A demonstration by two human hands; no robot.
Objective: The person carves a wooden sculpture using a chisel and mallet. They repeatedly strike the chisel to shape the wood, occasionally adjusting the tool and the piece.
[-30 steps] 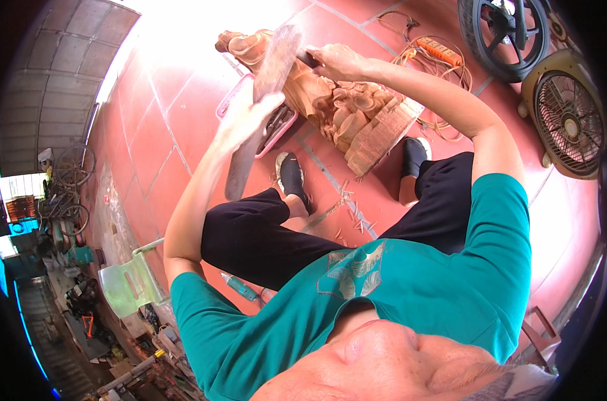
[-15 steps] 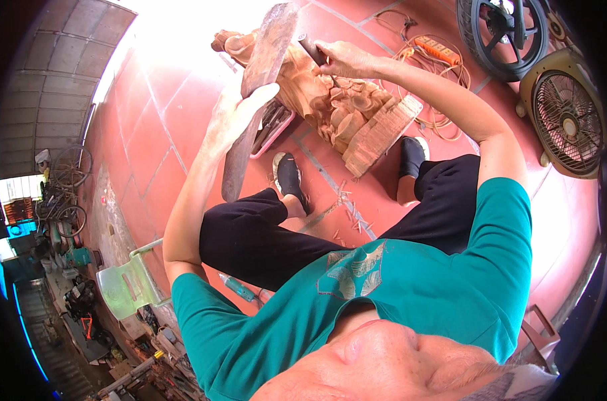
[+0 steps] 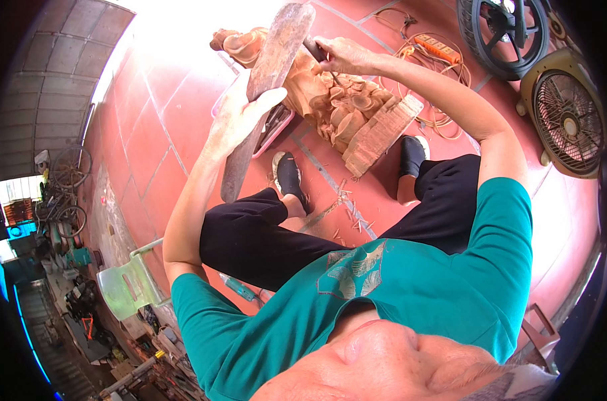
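Observation:
My left hand [image 3: 242,115] is closed round a long flat wooden bat [image 3: 281,48], its broad end raised and its narrow end hanging above my knee. My right hand [image 3: 347,56] grips a chisel [image 3: 314,49] by its dark handle; the blade is largely hidden, so I cannot tell where its tip rests. The bat's broad end is right beside the chisel handle. Below both hands a carved wooden figure [image 3: 303,90] lies on its back or side, its rough square base [image 3: 383,136] toward me between my feet.
A pink tray [image 3: 276,137] of tools sits left of the carving. Wood chips [image 3: 347,204] lie on the red tiled floor. On the right are an orange power strip [image 3: 438,49] with tangled cords, a box fan [image 3: 569,123] and a wheel [image 3: 500,33]. A green chair [image 3: 126,287] stands at left.
The broad end of the bat has swung right, up to the chisel handle, with my left hand moving along. My right hand has barely shifted.

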